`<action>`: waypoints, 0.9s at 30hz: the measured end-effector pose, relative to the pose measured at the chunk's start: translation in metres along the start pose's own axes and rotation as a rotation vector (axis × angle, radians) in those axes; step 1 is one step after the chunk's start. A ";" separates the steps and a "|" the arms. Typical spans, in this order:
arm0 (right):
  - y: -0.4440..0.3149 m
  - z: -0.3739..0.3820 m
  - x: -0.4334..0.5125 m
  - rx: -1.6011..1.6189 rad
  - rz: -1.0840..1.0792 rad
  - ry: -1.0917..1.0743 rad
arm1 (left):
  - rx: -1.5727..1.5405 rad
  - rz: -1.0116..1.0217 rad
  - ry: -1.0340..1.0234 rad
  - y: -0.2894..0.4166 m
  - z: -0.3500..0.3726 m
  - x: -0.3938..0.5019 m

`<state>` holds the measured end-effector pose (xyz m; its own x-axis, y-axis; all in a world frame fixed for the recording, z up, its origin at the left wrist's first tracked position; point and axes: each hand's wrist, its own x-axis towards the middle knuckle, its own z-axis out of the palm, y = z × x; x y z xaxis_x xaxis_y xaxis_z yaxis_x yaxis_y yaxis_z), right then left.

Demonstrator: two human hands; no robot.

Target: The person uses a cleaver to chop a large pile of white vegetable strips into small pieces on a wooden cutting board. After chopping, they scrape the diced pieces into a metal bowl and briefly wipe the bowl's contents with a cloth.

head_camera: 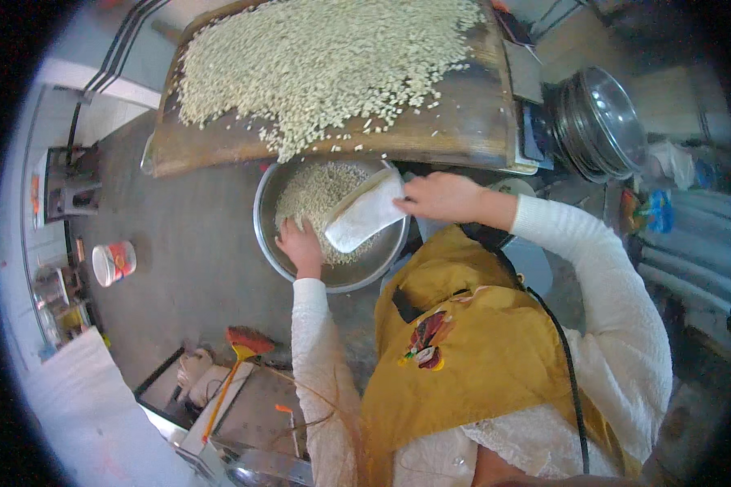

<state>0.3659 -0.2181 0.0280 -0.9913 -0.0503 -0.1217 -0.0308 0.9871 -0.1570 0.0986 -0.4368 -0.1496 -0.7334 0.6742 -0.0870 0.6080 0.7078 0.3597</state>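
Note:
A round metal basin holds many small pale pieces. My left hand lies on the pieces near the basin's left side, fingers spread. In my right hand is the end of a white scoop-like container, tilted low over the basin; its exact kind cannot be told. Above the basin, a wooden board bears a wide heap of pale, small cut pieces, some at its near edge over the basin.
Stacked metal bowls stand right of the board. On the floor at left is a white bucket with a red label. A broom with a red head lies lower left. Stools stand at the far left.

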 end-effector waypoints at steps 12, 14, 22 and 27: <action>0.121 0.074 -0.147 0.127 1.384 0.427 | -0.207 -0.027 0.029 -0.040 0.017 0.021; 0.124 0.083 -0.135 0.139 1.393 0.428 | -0.207 -0.119 -0.006 -0.042 0.015 0.019; 0.055 0.074 -0.027 0.273 1.122 0.295 | -0.410 -0.249 0.116 -0.067 0.016 -0.006; 0.008 0.063 0.021 0.394 0.977 0.213 | -0.661 -0.407 0.242 -0.071 0.000 -0.028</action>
<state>0.3525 -0.2210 -0.0380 -0.5673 0.7993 -0.1981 0.7928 0.4651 -0.3939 0.0758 -0.5065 -0.1725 -0.9496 0.2733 -0.1531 0.0300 0.5659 0.8240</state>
